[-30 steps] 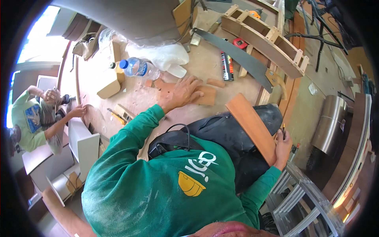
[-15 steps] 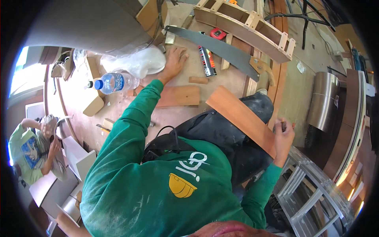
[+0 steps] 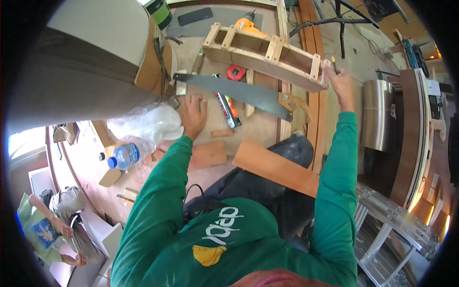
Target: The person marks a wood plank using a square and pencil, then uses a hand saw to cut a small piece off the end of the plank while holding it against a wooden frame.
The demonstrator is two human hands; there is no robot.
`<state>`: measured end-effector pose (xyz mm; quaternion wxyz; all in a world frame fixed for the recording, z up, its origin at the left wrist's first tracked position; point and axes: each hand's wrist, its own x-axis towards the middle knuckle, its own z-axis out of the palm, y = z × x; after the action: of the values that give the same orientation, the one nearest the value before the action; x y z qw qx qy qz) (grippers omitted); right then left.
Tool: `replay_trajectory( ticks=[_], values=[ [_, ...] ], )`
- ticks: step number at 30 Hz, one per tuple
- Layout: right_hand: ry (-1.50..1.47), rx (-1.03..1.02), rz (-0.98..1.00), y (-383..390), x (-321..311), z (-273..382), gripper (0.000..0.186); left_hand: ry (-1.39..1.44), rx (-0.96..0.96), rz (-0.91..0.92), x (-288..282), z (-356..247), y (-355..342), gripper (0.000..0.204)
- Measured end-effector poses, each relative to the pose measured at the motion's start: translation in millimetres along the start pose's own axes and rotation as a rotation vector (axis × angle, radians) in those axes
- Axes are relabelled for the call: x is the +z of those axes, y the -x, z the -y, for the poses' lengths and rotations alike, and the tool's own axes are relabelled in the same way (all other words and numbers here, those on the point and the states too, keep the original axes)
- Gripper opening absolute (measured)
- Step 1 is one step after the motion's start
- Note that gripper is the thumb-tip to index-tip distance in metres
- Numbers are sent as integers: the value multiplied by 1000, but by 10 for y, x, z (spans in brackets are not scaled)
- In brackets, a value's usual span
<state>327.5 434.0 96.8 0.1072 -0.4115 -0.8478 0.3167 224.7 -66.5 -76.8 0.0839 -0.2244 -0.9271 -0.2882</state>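
My left hand (image 3: 192, 116) lies flat on the plywood surface, fingers stretched out, beside a clear plastic bag (image 3: 155, 123). Stretched far forward, my right hand (image 3: 341, 87) pinches a pencil (image 3: 333, 64) that points upward. Its fingertips are at the right end of a wooden box frame (image 3: 267, 56) with crosspieces; whether they touch it I cannot tell. A reddish-brown board (image 3: 275, 167) rests across my thighs. Between my hands lie a handsaw (image 3: 239, 92) with a wooden handle, a printed tube (image 3: 228, 109) and a red tape measure (image 3: 235, 72).
An orange drill (image 3: 249, 24) and a dark phone (image 3: 195, 16) lie beyond the box frame. A water bottle (image 3: 125, 155) is at the left, near another person (image 3: 52, 229). An aluminium ladder (image 3: 382, 220) and a metal roll (image 3: 378, 115) stand at the right.
My right hand has moved from beside the board on my lap, forward to the right end of the box frame, with the pencil in it. My left hand stays flat; the view has shifted.
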Motion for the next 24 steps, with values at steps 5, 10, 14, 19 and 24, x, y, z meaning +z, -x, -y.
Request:
replay_trajectory(
  ticks=[5, 10, 14, 19, 24],
  values=[
    [126, 91, 86, -22, 225, 355, 118, -67, -34, 68, -65, -28, -31, 24],
    [313, 55, 102, 172, 270, 687, 115, -95, -28, 75, -34, -9, -30, 24],
    [328, 15, 57, 124, 329, 653, 101, -101, -55, 101, -62, -29, -42, 24],
    [8, 20, -10, -28, 326, -108, 92, -30, -41, 76, -5, -1, -55, 24],
    [-330, 152, 37, 73, 72, -900, 53, -11, -69, 80, 13, -4, -58, 22]
  ],
)
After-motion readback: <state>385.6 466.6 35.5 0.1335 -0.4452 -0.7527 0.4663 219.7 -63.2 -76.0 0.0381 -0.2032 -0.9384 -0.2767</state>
